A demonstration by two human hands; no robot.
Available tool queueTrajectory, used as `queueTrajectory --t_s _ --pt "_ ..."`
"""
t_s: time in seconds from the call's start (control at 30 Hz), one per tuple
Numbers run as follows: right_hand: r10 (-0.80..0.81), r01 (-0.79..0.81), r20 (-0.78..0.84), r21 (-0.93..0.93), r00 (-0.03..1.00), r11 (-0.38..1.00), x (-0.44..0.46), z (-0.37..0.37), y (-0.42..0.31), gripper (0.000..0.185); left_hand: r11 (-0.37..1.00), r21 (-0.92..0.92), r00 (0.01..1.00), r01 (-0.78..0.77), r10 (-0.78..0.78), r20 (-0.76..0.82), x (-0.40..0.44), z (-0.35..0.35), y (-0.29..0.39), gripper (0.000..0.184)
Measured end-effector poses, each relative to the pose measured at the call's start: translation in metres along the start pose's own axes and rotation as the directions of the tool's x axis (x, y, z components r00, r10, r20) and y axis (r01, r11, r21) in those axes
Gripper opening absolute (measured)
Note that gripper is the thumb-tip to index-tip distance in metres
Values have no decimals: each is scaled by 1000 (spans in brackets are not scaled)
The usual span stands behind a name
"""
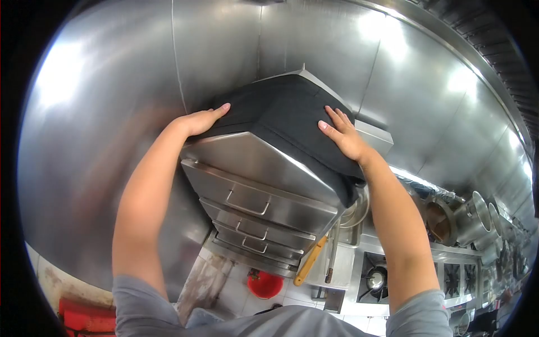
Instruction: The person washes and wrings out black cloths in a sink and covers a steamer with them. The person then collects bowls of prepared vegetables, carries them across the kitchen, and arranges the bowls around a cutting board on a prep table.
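A black cloth [281, 106], seamed and folded, lies spread over the top of a steel drawer cabinet [252, 163]. My left hand [205, 120] rests on the cloth's left side, thumb stretched out; its other fingers are partly hidden. On the right side of the same cloth lies my right hand [343, 135], palm down with the fingers apart. The cloth's right end hangs in a bunch over the cabinet's corner, below my right wrist.
Steel panels [224, 45] rise behind and to the left. At right stand a stove [373, 278] and hanging or stacked steel pots [471, 219]. A wooden handle [310, 261] sticks out beside the drawers. A red basin [265, 285] sits on the tiled floor.
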State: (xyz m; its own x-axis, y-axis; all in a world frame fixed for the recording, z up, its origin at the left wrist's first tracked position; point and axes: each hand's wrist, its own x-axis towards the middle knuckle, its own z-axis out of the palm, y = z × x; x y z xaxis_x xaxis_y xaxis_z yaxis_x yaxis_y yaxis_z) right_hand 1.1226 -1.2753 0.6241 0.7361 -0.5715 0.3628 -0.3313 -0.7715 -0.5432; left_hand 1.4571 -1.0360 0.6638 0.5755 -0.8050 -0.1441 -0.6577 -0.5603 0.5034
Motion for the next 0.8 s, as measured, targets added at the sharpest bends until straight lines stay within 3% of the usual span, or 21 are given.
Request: queueTrajectory --t_s 0.03,0.1,0.13,0.17,0.2,0.27,0.3,0.37,0.43,0.5,0.53,0.57,0.63,0.7,0.77,0.8 --pt "-1 1 11 21 1000 1000 1 0 1 98 1000 3 1000 7 -7 -2 1 1 -5 104" --pt "-14 14 24 31 1000 999 1 -1 5 98 977 -40 967 -210 201 -156 -3 -1 -17 84" --pt "-9 8 18 40 1000 999 0 -2 8 98 980 -41 968 -197 188 -169 -7 -6 -26 84" --pt "-3 3 10 49 1000 999 -2 -1 11 99 948 -77 943 -307 293 -154 -11 -13 -35 70" --pt "4 -7 -89 -34 996 999 -10 -1 8 93 903 -109 906 -415 399 -145 -15 -21 -41 57" --pt "-154 155 -253 -18 955 988 -33 -15 -14 83 895 -129 896 -427 400 -192 -31 -24 -49 50" --pt "-164 200 -259 121 952 972 -51 -22 -31 74 882 -161 886 -442 402 -229 -40 -23 -54 45" --pt "-230 235 -56 336 972 912 -85 -35 -52 66 902 -86 891 -424 399 -215 -43 -15 -57 21" --pt "-353 335 40 233 935 913 -115 -30 -67 56 900 -107 878 -423 377 -295 -46 -9 -58 15" --pt "-343 348 -65 79 937 934 -130 -14 -74 45 905 -17 847 -425 391 -360 -49 -2 -55 13" --pt "-345 367 -162 132 924 921 -130 -5 -72 30 903 71 810 -423 412 -416 -51 0 -55 11" --pt "-344 366 -163 131 925 921 -129 -3 -67 30 903 72 810 -425 414 -415 -52 -2 -54 11" --pt "-213 270 -207 304 955 913 -127 -3 -61 17 860 161 676 -484 484 -556 -57 -11 -54 10" --pt "-229 306 -298 248 927 919 -130 -4 -63 12 871 140 725 -470 472 -502 -77 -27 -54 10" --pt "-271 312 -229 172 935 934 -139 -11 -57 9 876 -33 843 -481 452 -293 -76 -40 -79 10" --pt "-220 266 -188 273 957 925 -146 -13 -55 10 873 -34 841 -487 457 -290 -75 -41 -83 10"
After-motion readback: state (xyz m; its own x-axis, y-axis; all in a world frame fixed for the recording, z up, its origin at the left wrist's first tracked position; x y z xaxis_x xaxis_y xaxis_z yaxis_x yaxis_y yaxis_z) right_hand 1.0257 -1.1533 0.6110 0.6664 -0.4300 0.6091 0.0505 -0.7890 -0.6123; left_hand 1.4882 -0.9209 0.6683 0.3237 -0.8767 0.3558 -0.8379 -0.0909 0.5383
